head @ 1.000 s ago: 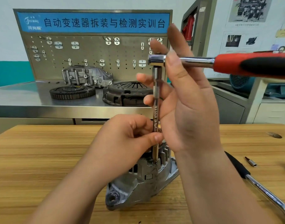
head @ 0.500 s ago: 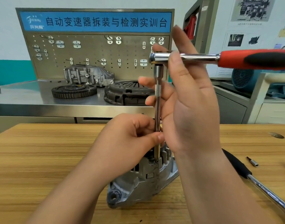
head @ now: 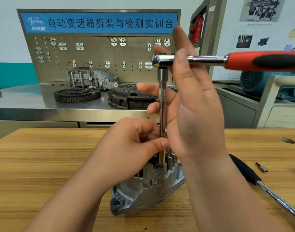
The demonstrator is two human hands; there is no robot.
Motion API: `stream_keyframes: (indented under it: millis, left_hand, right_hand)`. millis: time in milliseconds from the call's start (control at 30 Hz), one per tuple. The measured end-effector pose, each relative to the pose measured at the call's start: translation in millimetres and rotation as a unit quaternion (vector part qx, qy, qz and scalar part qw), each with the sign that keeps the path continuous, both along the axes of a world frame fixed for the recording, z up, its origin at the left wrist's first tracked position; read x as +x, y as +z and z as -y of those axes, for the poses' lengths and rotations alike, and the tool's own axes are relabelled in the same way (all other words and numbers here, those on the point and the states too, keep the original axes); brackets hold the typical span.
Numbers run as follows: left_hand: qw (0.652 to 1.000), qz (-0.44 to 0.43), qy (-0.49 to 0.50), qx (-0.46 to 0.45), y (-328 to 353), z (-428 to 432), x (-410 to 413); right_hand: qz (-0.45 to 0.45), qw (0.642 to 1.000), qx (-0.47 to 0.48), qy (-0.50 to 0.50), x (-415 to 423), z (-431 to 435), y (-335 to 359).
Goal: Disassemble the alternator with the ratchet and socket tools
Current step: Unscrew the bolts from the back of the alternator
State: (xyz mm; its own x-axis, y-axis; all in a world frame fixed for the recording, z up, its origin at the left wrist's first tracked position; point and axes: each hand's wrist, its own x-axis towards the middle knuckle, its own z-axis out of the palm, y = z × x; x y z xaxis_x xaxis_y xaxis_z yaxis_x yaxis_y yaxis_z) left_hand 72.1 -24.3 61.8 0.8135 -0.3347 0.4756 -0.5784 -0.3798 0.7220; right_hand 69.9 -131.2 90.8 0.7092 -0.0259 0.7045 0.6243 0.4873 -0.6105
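Upright extension [head: 162, 106] on alternator [head: 143, 190] — ratchet [head: 202, 60] atop

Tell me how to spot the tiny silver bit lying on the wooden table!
Look at the wooden table and go to its right side, past the alternator. There a long tool with a black grip lies slanted, and just to its right is the tiny silver bit. It is short and stubby with a dark tip, lying alone and touching no other tool.
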Motion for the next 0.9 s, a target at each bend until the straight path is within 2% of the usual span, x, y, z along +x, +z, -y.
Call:
stream_keyframes:
  millis: [133, 300, 467, 567, 667, 800, 900]
  left_hand:
    - [1.0, 0.0, 0.003, 0.0, 0, 0, 0]
    - [0.998, -0.011, -0.047, 0.027, 4, -4, 0]
    - [1.0, -0.002, -0.002, 0.022, 3, -1, -2]
    - [1.0, 0.004, 0.02, 0.021, 2, 2, -1]
    - [1.0, 0.01, 0.02, 0.013, 0, 0, 0]
    - [0.999, -0.003, -0.029, 0.034, 3, -2, -2]
    - [1.0, -0.009, -0.023, 0.018, 2, -2, 0]
  right_hand:
    - [0.012, 1.0, 0.008, 0.017, 0, -1, 0]
    - [-0.069, 0.995, 0.002, 0.077, 4, 6, 0]
    - [-0.015, 1.0, -0.005, 0.01, 1, -1, 0]
    - [0.007, 1.0, -0.003, 0.003, 0, -4, 0]
    - [-0.019, 1.0, 0.0, 0.022, -1, -2, 0]
    - [-0.09, 0.993, 0.022, 0.071, 2, 6, 2]
    - [-0.078, 0.996, 0.022, 0.036, 1, 5, 1]
